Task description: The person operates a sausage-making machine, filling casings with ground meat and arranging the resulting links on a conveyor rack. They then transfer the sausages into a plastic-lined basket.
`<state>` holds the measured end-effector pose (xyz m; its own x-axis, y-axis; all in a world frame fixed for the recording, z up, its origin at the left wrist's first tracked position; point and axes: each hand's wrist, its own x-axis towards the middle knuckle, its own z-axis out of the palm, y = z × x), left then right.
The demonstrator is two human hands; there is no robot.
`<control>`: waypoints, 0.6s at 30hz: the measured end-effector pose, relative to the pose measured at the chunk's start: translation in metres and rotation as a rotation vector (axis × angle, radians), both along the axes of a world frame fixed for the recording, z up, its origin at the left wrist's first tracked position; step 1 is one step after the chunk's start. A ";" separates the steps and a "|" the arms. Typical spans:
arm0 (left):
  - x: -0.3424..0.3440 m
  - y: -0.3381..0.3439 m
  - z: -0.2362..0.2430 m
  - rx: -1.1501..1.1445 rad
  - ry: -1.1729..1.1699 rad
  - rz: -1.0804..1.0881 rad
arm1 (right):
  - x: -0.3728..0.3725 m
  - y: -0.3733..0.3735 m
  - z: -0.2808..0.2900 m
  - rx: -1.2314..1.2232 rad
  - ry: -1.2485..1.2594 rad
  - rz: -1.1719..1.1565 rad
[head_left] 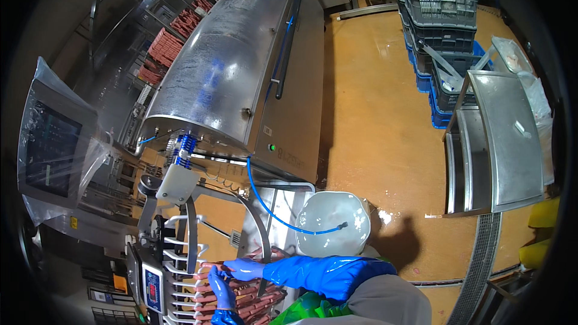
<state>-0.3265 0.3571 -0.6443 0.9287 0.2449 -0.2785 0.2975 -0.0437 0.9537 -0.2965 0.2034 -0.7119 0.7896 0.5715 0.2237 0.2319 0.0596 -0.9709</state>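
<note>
Strings of linked reddish sausages (259,307) lie across a row of white hooks (179,286) at the lower middle of the head view. My right hand (245,269), in a purple-blue glove, reaches in from the right, its fingers closed on a sausage by the upper hooks. Just below it, my left hand (222,290) points upward in the same kind of glove. Its fingers are pressed together, with the tips against that sausage. Blue sleeves cover both wrists. A curved metal bar (260,235) arches down beside my right hand.
A large steel machine (223,54) stands ahead. A scale display (153,290) and a plastic-wrapped screen (51,144) are at left. A white-lined bin (328,232) with a blue hose (271,213) stands right of the hooks. Stacked crates (439,36) and a steel stand (509,138) are farther right.
</note>
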 end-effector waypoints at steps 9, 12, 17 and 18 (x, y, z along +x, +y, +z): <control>-0.019 -0.031 -0.008 -0.378 -0.155 0.065 | -0.021 -0.028 0.012 0.184 0.280 0.242; -0.026 -0.055 0.005 -0.481 -0.155 0.042 | -0.022 -0.019 -0.008 0.277 0.487 0.442; -0.045 -0.045 -0.002 -0.528 -0.100 0.074 | -0.069 -0.106 0.073 0.545 0.764 0.523; -0.042 -0.033 -0.008 -0.522 -0.091 0.064 | -0.072 -0.112 0.076 0.587 0.749 0.503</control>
<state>-0.3685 0.3243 -0.6525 0.9425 0.1528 -0.2974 0.1988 0.4591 0.8659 -0.3689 0.0917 -0.6362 0.5441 0.8295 0.1258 -0.5913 0.4855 -0.6439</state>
